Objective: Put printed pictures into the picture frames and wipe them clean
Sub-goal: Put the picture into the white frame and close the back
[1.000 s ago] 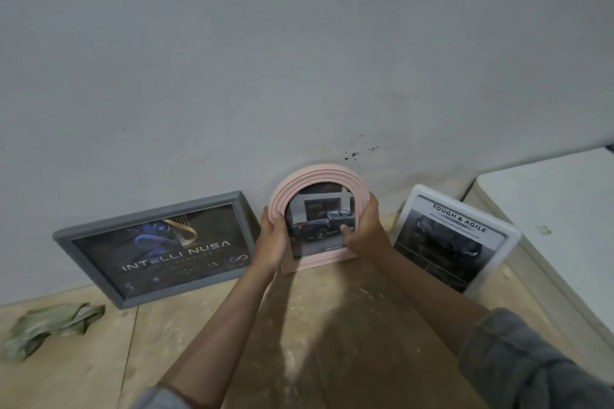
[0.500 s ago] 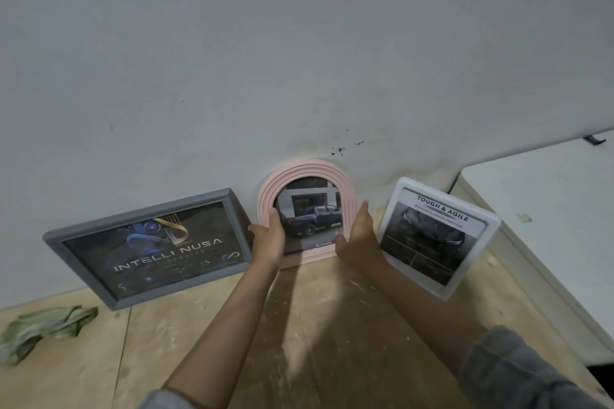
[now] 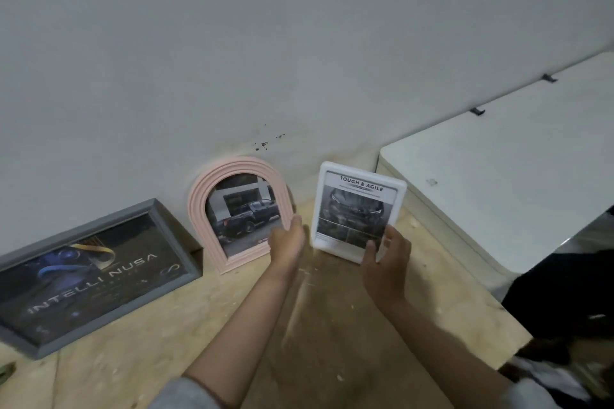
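Three framed pictures lean against the wall on a wooden tabletop [image 3: 139, 352]. The pink arched frame [image 3: 199, 209] holds a photo of a dark pickup truck and stands free. To its right is the white frame [image 3: 360, 168] with a "TOUGH & AGILE" car print. My right hand [image 3: 387, 259] grips this white frame at its lower right corner, thumb on the front. My left hand [image 3: 287, 242] is held flat with fingers straight, in the gap between the pink frame and the white frame, holding nothing. A grey frame [image 3: 99, 219] with an "INTELLI NUSA" print leans at the left.
A white table [image 3: 498, 176] butts against the wooden top at the right, close to the white frame. A scrap of green cloth [image 3: 5, 372] shows at the bottom left edge. Dark fabric [image 3: 564, 292] lies below the white table. The grey wall stands right behind the frames.
Both hands let go of the pink frame, left leaning on the wall, and moved right. My right hand now holds the white frame's corner. The view has turned right.
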